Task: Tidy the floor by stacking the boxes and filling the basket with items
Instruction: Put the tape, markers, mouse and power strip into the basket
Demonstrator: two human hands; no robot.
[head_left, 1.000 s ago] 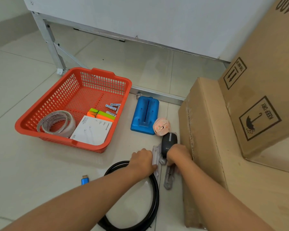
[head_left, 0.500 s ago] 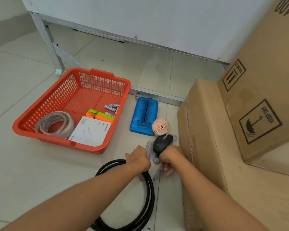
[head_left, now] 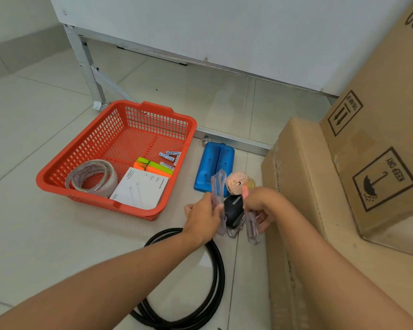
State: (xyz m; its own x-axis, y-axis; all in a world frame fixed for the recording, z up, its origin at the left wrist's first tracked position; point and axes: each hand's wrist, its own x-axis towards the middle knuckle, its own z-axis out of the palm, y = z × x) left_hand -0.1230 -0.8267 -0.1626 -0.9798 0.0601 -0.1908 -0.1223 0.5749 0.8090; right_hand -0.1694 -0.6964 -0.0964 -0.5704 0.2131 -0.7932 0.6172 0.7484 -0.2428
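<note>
An orange basket (head_left: 57,173) sits on the tiled floor at centre left, holding a tape roll (head_left: 91,178), a white card box (head_left: 140,188), highlighters (head_left: 154,167) and small blue tubes (head_left: 169,156). To its right, my left hand (head_left: 204,216) grips a clear plastic utility knife (head_left: 218,186), lifted off the floor. My right hand (head_left: 260,206) holds another clear utility knife (head_left: 252,228). A black computer mouse (head_left: 233,210) sits between my hands; which hand carries it is unclear. Two cardboard boxes (head_left: 296,177) (head_left: 377,120) stand stacked at the right.
A blue plastic block (head_left: 214,163) and a peach round item (head_left: 236,183) lie on the floor beyond my hands. A coiled black cable (head_left: 215,270) lies under my left forearm. A white panel on a metal frame (head_left: 91,75) stands behind the basket.
Both hands have risen from the floor, each now holding a clear utility knife, with the black mouse lifted between them. The view has shifted slightly left.
</note>
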